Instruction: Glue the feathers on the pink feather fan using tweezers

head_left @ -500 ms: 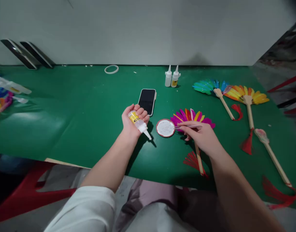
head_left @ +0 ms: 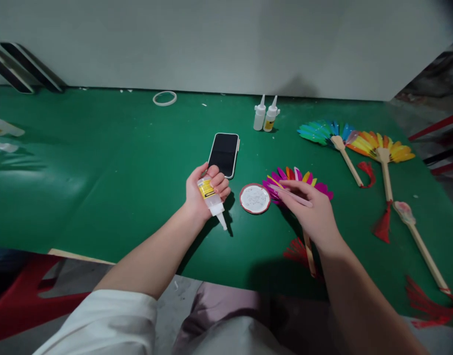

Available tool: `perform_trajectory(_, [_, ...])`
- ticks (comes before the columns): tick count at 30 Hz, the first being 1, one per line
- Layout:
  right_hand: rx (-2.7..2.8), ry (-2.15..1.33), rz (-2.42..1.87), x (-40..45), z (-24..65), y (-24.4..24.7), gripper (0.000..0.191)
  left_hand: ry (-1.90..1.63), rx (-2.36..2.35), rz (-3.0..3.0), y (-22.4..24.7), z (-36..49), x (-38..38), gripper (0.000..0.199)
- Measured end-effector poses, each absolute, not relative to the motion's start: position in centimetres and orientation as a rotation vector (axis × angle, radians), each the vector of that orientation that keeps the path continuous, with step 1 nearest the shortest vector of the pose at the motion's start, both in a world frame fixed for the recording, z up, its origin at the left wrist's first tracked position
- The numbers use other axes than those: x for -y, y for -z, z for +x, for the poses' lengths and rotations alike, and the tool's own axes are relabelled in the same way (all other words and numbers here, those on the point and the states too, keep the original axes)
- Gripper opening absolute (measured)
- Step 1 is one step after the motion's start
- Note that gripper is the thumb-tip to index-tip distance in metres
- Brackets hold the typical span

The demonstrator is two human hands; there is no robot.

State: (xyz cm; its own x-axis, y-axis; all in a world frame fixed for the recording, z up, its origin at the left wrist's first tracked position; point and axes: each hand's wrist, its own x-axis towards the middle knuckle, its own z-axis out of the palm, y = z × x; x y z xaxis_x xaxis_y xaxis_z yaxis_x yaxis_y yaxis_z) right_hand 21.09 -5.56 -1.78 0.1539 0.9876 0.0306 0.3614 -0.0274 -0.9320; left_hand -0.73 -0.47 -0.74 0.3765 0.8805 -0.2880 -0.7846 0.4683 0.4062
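My left hand [head_left: 207, 192] is closed around a small glue bottle [head_left: 210, 197] with a yellow label, its white nozzle tilted down toward me. In my right hand [head_left: 307, 204] is a pair of tweezers [head_left: 291, 195], pinched between thumb and fingers, tips pointing left. Those tips hover by the right edge of a round white dish [head_left: 255, 198] with a red rim, which holds tiny bits too small to name. Beneath my right hand lies a magenta feather fan [head_left: 324, 190], partly hidden, its wooden handle and red tassel toward me.
A phone [head_left: 224, 154] lies beyond my left hand. Two glue bottles [head_left: 265, 118] stand near the white wall, with a white ring [head_left: 164, 98] farther left. To the right are a blue-green fan [head_left: 318, 133], a yellow-orange fan [head_left: 385, 148] and a bare fan handle [head_left: 422, 241].
The tweezers have shifted from over the dish's right edge to just beside it, turning more downward to the right. My left hand has tipped the glue bottle's nozzle more steeply down. The view has shifted slightly.
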Motion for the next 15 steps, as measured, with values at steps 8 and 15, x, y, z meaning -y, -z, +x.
perform_trajectory(8, [1.706, -0.654, -1.508, 5.85, 20.91, 2.74, 0.017, -1.084, -0.552, 0.195, 0.56, -0.66, 0.61, 0.034])
perform_trajectory(15, [1.894, -0.411, -1.477, 5.96, 20.52, 2.7, 0.015, -1.133, -0.64, 0.171, 0.78, -0.82, 0.5, 0.031])
